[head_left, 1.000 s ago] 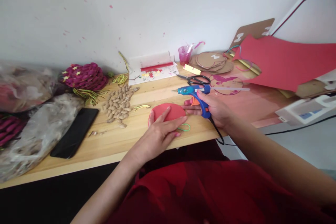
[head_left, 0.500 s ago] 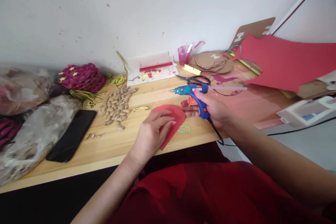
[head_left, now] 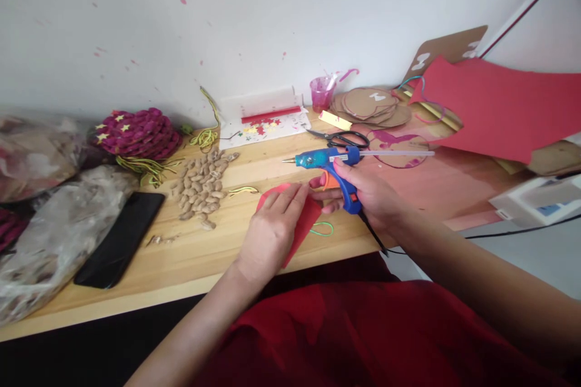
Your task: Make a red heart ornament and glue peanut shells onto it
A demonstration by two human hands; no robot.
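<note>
Shows left hand (head_left: 271,231) shifted flatter over red cutout (head_left: 304,227), near front edge of table (head_left: 200,254); cannot tell whether pinching or pressing. Grasps glue gun (head_left: 324,158) in right hand (head_left: 372,190). Risks burning left fingers (head_left: 288,199) by tipping nozzle (head_left: 289,161) downward

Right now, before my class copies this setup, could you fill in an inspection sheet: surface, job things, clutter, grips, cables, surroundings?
Surface: light wooden table, pinkish toward the right.
Job things: red cutout; blue glue gun, nozzle pointing left, clear glue stick protruding from its back.
Clutter: peanuts, black phone, plastic bag, black-handled scissors, pink-stained cup, stacked cardboard cutouts.
Left grip: over the red cutout; whether it pinches it is hidden.
Right grip: closed around the glue gun's handle.
Cables: black cord from the glue gun to the table edge; far end not visible.
Surroundings: white wall with pink splashes.
Other people: nothing seen.
</note>
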